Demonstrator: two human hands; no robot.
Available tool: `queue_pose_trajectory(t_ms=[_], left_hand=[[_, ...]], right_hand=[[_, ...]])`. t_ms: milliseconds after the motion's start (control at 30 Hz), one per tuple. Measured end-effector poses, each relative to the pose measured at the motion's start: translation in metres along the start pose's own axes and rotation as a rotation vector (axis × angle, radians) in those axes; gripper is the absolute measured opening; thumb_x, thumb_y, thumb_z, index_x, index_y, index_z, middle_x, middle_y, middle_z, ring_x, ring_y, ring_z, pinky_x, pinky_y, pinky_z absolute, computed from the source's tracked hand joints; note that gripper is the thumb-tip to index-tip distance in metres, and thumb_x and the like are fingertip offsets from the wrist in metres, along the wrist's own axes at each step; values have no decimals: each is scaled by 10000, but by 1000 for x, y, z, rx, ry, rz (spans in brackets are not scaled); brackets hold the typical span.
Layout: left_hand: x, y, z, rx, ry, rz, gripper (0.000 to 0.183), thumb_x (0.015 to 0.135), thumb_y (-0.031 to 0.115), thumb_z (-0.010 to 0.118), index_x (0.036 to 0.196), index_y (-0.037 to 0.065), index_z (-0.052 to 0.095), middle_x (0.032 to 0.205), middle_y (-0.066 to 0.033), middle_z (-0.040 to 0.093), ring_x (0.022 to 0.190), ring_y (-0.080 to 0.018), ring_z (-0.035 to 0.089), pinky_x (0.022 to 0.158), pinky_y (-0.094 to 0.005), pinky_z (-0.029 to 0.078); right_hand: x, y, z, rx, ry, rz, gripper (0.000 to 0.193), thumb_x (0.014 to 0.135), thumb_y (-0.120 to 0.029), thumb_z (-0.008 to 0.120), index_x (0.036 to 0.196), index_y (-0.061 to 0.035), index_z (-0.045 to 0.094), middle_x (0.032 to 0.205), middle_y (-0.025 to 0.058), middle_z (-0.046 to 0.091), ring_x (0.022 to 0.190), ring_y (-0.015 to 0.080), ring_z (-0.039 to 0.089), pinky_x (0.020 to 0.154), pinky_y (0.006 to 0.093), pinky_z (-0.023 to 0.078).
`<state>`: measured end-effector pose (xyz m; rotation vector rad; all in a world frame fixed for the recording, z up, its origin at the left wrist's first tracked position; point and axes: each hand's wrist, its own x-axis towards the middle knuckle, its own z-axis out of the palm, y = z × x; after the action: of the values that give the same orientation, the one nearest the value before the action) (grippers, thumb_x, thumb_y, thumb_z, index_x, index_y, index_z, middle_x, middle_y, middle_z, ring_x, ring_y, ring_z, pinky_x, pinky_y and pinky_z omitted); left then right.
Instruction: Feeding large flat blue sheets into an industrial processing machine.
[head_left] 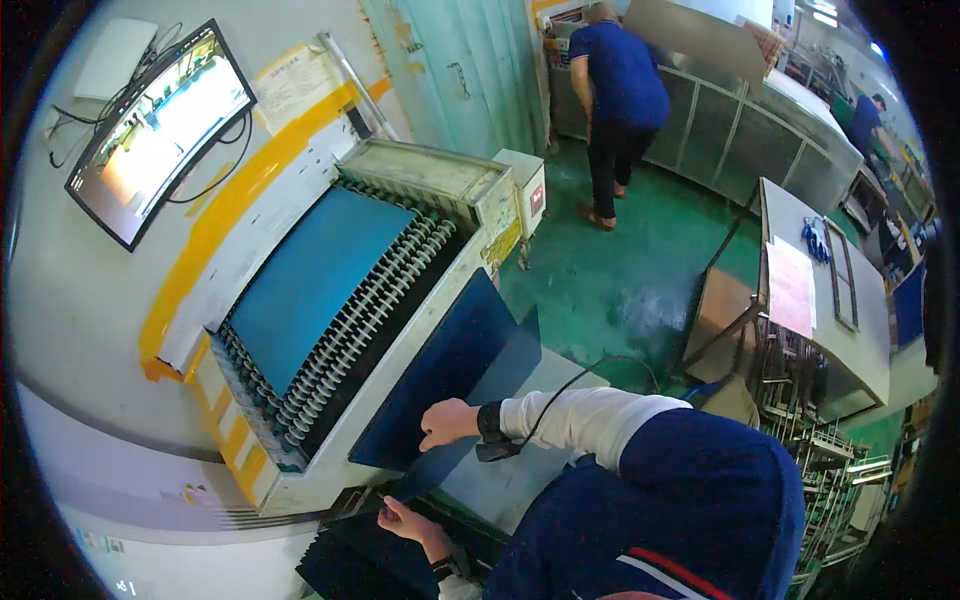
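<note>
My right hand [449, 424], reaching in from the right with a dark band at the wrist, has curled fingers at the edge of a thin dark blue panel [505, 362]. Below it, my left hand [408, 522] is closed at that panel's lower corner; its exact finger contact is hard to see. Another dark blue panel [440, 365] leans along the near side of a roller conveyor machine [360, 350]. On the rollers lies a bright blue sheet [315, 275]. Beside my left hand, several dark panels [360, 562] stand close together.
A screen [165, 130] hangs on the wall behind the conveyor. One person [618, 95] stands bent at a metal cabinet [720, 130]; another person [868, 122] is farther back. To the right stands a white table [850, 350] over metal racks [815, 480]. A cable [570, 385] trails from my right wrist.
</note>
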<state>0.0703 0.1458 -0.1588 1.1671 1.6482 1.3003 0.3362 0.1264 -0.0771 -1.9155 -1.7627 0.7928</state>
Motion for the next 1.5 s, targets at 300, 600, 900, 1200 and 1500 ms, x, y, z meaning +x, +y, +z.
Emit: queue_pose_trajectory(t_ms=[300,600,900,1200,1500], left_hand=[[4,-68,1,41,-84,-285,410,921,302,652,1134,8,463,1126,-135,561,962,-230,536,791,-386,453],[-10,56,23,-360,-105,-264,490,882,251,661,1255,80,395,1144,-79,509,941,-191,498,798,-383,415],[-3,48,26,-373,-97,-353,515,858,268,625,1275,115,363,1153,-91,480,1025,-236,482,825,-413,392],[-2,31,8,-364,-119,-444,560,907,216,614,1385,122,338,1279,-175,415,1019,-294,531,847,-418,472],[6,3,-1,87,-287,-140,436,952,181,538,1352,76,400,1211,-195,518,1023,-300,528,877,-444,502]], right_hand=[[15,-16,-2,-4,-29,82,488,757,-536,655,748,-49,697,715,141,653,719,344,644,599,452,476],[11,-1,-6,22,-18,115,515,750,-569,637,724,-57,694,702,143,654,700,343,649,597,468,488],[3,2,0,14,-70,110,512,809,-555,613,833,-51,697,806,141,674,812,353,655,662,458,513],[8,1,-25,103,-285,-45,469,830,-498,607,785,-35,672,776,149,665,766,356,650,638,472,506],[21,28,10,154,-320,-143,476,895,-484,525,906,-19,630,906,177,599,851,399,606,716,498,498]])
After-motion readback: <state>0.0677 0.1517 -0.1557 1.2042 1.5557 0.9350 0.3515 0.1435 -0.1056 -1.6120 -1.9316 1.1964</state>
